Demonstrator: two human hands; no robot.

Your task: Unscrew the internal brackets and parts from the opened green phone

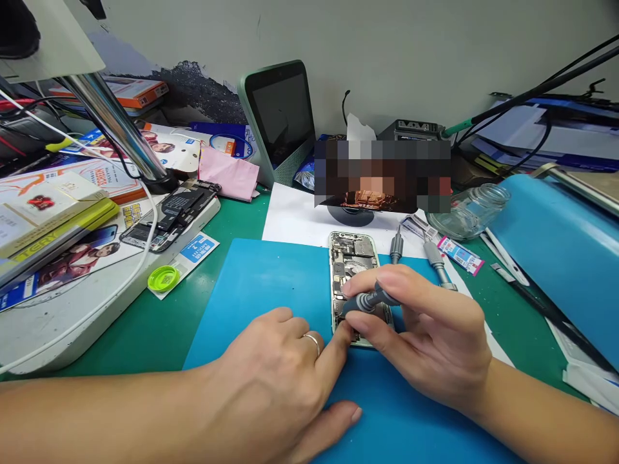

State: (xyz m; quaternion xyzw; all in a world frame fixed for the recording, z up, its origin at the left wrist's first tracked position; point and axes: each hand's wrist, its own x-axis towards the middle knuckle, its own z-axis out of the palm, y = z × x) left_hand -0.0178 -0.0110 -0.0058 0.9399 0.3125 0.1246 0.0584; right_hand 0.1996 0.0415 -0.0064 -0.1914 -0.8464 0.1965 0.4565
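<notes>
An opened phone, its inner boards and parts exposed, lies on a blue mat. My left hand rests on the mat, wearing a ring. Its index finger is stretched out to the phone's lower left edge, the thumb is apart, and the other fingers curl under. Over the phone's lower half, my right hand pinches a grey screwdriver between thumb and fingers. The screwdriver's tip is hidden, so I cannot tell whether it touches the phone. Two more grey screwdrivers stand just behind my right hand.
Another phone part, a screen assembly, lies on the white lamp base at left. A green lid sits nearby. Behind are a smart display, a partly blurred phone screen and a glass jar. A blue case lies right.
</notes>
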